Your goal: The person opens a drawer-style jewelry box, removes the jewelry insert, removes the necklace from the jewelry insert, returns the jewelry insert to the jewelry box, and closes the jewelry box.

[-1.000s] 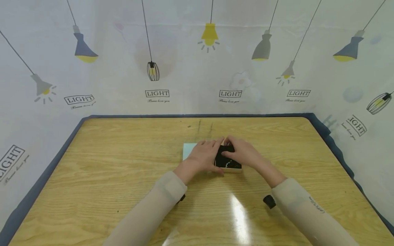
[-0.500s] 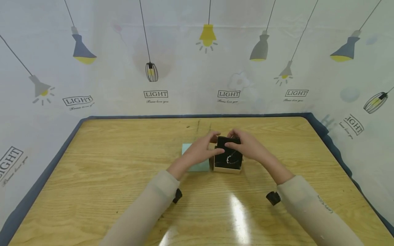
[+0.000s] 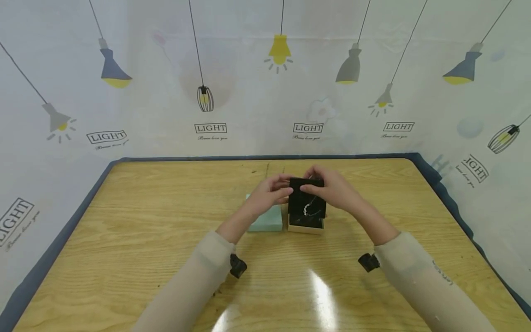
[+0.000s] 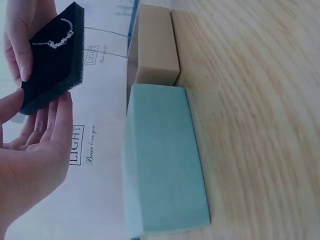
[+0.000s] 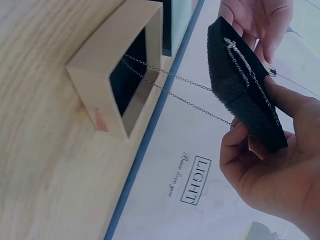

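A black foam pad (image 4: 54, 60) is held up above an open beige box (image 5: 90, 65), tilted toward the head camera. Across its face lies a silver necklace (image 4: 61, 40) with a sparkling curved pendant; two strands of its chain (image 5: 187, 97) run from under the pad down into the box. My left hand (image 3: 267, 194) pinches the pad's left edge, thumb on the face and fingers beneath. On the other side my right hand (image 3: 337, 190) grips the pad between thumb and curled fingers. Dark lining shows inside the box.
A light teal box lid (image 4: 165, 160) sits on the wooden table (image 3: 166, 221) just left of the beige box. Behind the table hangs a white cloth (image 3: 249, 101) printed with lamps. A black wrist camera (image 3: 238, 266) shows below the left sleeve.
The pad has come up out of the beige box and tilted upright, drawing the chain with it. My left hand has moved from beside the box to the pad's left edge.
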### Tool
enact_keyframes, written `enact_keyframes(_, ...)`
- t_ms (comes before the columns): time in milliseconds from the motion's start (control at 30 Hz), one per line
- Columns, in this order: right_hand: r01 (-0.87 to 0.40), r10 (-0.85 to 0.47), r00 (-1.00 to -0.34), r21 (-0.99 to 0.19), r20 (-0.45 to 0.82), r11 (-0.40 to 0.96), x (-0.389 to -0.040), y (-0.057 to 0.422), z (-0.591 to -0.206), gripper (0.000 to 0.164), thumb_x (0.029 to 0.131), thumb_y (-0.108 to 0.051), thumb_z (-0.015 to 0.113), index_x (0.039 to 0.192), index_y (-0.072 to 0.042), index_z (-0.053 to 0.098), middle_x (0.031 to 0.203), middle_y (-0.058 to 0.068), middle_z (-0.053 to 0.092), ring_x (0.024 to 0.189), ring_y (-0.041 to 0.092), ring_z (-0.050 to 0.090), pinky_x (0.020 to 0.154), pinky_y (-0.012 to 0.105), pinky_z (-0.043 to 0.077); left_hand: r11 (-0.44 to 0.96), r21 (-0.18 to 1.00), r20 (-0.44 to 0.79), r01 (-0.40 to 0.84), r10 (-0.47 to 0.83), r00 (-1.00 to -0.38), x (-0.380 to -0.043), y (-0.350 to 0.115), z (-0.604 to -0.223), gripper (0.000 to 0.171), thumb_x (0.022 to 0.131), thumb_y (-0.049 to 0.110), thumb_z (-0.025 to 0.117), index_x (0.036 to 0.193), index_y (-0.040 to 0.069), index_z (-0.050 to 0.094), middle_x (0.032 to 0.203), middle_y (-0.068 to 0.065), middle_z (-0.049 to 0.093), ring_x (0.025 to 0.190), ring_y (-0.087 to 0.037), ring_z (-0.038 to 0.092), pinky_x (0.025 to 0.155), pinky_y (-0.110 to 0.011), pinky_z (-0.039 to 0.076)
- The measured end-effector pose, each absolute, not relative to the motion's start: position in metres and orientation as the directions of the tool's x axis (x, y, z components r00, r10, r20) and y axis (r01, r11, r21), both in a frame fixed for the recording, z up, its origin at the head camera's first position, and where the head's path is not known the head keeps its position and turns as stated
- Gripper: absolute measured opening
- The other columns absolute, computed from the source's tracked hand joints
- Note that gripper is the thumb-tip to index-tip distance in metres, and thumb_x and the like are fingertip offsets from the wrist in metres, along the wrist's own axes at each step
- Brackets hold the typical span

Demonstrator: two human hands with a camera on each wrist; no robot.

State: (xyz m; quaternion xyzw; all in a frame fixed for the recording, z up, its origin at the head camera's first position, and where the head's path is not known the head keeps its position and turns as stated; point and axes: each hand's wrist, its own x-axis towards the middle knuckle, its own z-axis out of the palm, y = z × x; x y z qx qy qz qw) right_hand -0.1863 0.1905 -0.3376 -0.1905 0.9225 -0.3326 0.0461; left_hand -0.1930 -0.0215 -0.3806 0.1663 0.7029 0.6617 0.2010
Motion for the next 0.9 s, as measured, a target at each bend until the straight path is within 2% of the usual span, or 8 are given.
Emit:
enact_keyframes(200,-0.329,-0.392,-0.919,-0.632,0.042,0.702,-0.186,0.186,-0.328,0.025,0.096,-0.027,0.068,0.111,-0.008,0.063,0.1,0.01,0.07,0.089,0.023,0.064,0.081,0.041,0.053,0.013,0.996,-0.079,-0.083,0.491,-0.868,-0.191,-0.023,-0.377,0.042,0.103,0.009,0.052,0.144,0.003,0.045,0.142,-0.023,0.055,0.13,-0.035,0.057,0.1,-0.043,0.055)
enact_keyframes(400,-0.318,-0.392,-0.919,-0.669,0.043,0.672,-0.187,0.186,-0.324,0.024,0.099,-0.031,0.062,0.11,-0.009,0.064,0.104,0.009,0.07,0.093,0.023,0.063,0.085,0.041,0.052,-0.027,0.994,-0.083,-0.109,0.477,-0.875,-0.187,-0.025,-0.373,0.039,0.103,0.006,0.051,0.142,0.0,0.046,0.142,-0.025,0.054,0.127,-0.036,0.058,0.098,-0.047,0.055)
enact_keyframes(600,-0.296,-0.395,-0.918,-0.734,0.041,0.612,-0.188,0.19,-0.323,0.027,0.103,-0.031,0.054,0.106,-0.007,0.067,0.09,0.009,0.067,0.078,0.02,0.058,0.073,0.035,0.05,-0.059,0.989,-0.095,-0.136,0.454,-0.886,-0.187,-0.03,-0.37,0.042,0.103,0.005,0.051,0.144,0.0,0.043,0.144,-0.025,0.051,0.125,-0.031,0.059,0.099,-0.048,0.054)
enact_keyframes(767,-0.257,-0.369,-0.929,-0.765,0.027,0.591,-0.186,0.193,-0.317,0.032,0.106,-0.032,0.048,0.109,-0.004,0.064,0.085,0.007,0.058,0.077,0.022,0.056,0.071,0.032,0.052,-0.086,0.982,-0.119,-0.169,0.416,-0.902,-0.186,-0.036,-0.364,0.046,0.103,0.005,0.051,0.146,-0.001,0.039,0.146,-0.024,0.049,0.124,-0.03,0.058,0.101,-0.049,0.053)
enact_keyframes(900,-0.245,-0.36,-0.933,-0.784,0.03,0.57,-0.182,0.193,-0.312,0.034,0.107,-0.033,0.045,0.103,-0.003,0.06,0.081,0.005,0.052,0.076,0.025,0.055,0.072,0.029,0.051,-0.099,0.979,-0.123,-0.176,0.401,-0.908,-0.184,-0.041,-0.357,0.049,0.103,0.007,0.051,0.149,0.0,0.035,0.149,-0.023,0.045,0.132,-0.033,0.052,0.104,-0.049,0.051)
